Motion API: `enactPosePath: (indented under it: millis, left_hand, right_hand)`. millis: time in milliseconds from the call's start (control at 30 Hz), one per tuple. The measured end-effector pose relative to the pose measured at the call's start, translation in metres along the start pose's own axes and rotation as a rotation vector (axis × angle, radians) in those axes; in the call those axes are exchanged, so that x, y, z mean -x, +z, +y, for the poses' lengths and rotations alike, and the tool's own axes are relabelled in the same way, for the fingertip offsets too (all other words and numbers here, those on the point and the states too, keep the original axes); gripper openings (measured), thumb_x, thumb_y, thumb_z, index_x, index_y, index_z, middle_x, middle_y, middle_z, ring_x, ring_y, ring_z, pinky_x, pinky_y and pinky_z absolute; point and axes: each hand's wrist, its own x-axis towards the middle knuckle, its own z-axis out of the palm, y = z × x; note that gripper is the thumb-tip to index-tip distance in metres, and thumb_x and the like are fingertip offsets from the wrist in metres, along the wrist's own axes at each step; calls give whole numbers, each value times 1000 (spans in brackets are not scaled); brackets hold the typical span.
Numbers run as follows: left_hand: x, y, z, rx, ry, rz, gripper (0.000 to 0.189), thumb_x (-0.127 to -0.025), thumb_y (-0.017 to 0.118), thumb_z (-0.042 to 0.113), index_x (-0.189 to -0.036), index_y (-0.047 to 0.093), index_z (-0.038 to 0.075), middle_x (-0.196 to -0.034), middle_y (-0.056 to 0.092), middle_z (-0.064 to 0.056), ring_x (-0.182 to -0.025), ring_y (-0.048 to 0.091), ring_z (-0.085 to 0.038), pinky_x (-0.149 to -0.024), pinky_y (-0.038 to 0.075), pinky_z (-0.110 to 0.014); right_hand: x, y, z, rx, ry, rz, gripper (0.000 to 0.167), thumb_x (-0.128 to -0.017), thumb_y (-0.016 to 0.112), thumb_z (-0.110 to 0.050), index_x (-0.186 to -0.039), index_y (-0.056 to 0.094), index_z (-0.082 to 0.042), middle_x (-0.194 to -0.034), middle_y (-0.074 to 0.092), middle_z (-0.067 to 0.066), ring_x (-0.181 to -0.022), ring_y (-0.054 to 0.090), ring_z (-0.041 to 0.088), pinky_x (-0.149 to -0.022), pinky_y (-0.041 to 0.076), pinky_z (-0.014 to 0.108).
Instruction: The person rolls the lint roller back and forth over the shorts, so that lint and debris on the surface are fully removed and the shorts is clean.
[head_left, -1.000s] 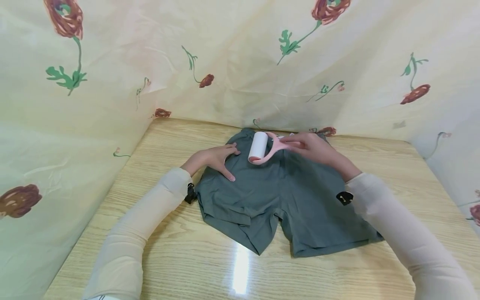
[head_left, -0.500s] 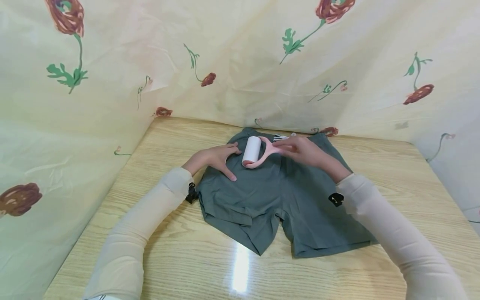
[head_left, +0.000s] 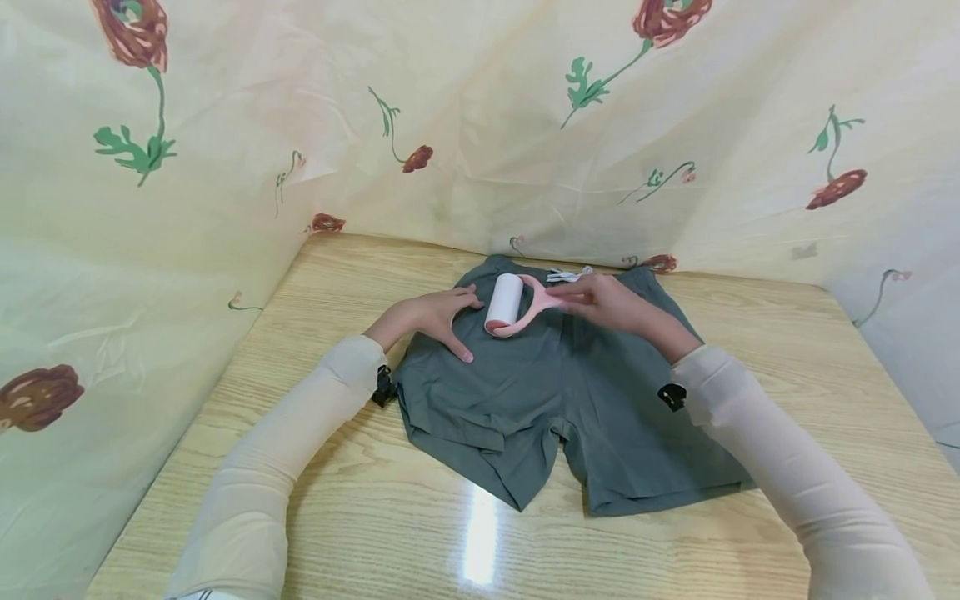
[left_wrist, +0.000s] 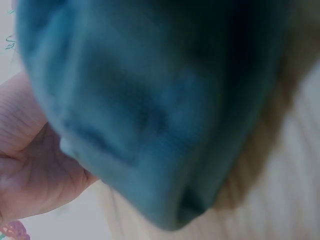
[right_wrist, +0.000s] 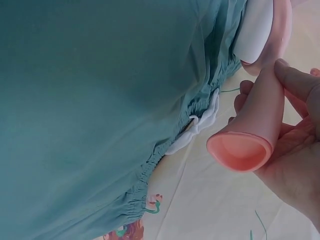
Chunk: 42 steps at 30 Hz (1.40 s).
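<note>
A pair of dark grey-green shorts (head_left: 517, 392) lies spread on the wooden table, waistband at the back. My right hand (head_left: 611, 302) grips the pink handle (right_wrist: 260, 110) of a lint roller (head_left: 504, 300). Its white cylinder is on the upper left part of the shorts, near the waistband. My left hand (head_left: 435, 317) rests on the left side of the shorts with fingers and thumb spread. In the left wrist view, bunched cloth hides most of the left hand (left_wrist: 40, 165). A white drawstring (right_wrist: 197, 125) is tied at the waistband.
The wooden table (head_left: 360, 517) extends around the shorts, with a bright reflection near its front. A cream flower-printed sheet (head_left: 480, 125) hangs behind the table and along its sides. Small black devices (head_left: 672, 397) are strapped at both wrists.
My right hand has moved left and slightly toward me, carrying the lint roller across the upper shorts; it is nearly still over the last half second. My left hand has stayed in place.
</note>
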Motion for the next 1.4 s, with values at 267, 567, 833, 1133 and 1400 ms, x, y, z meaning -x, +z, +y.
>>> enactPosePath:
  millis: [267,567,833,1133,1400]
  left_hand:
    - [-1,0,0,-7,8,2,101,-84,83,45,-161,29,6,-172,2,-20,-160,7,-35,-129,20,-50]
    - [0,-3,0,-7,8,0,101,-85,82,44,-161,28,7,-172,0,-18,-160,6,-34,-129,20,-50]
    - [2,-4,2,-7,4,4,101,-86,82,43,-162,27,7,-172,0,-18,-160,5,-34,-129,20,-49]
    - [3,-5,0,8,-1,8,100,-86,82,42,-162,26,7,-172,-2,-17,-160,4,-35,-129,19,-50]
    - [3,-1,3,11,5,-5,99,-87,81,42,-162,26,8,-172,-2,-17,-160,4,-35,-129,19,-51]
  right_hand:
    - [1,-2,2,-10,24,-22,38,-101,65,-15,-139,64,-8,-69,59,14,-53,39,16,-52,36,26]
    - [8,-9,6,12,31,-22,38,-101,66,-17,-138,65,-8,-69,58,9,-53,39,15,-52,36,26]
    - [21,-21,13,46,3,-8,37,-99,68,-15,-135,67,-6,-80,70,16,-53,37,12,-56,38,26]
    - [39,-36,22,52,-2,-31,37,-98,68,-10,-134,67,-2,-60,55,10,-51,29,8,-52,34,26]
    - [49,-37,26,58,61,-53,38,-98,69,-13,-135,67,-4,-64,58,8,-53,35,12,-53,36,26]
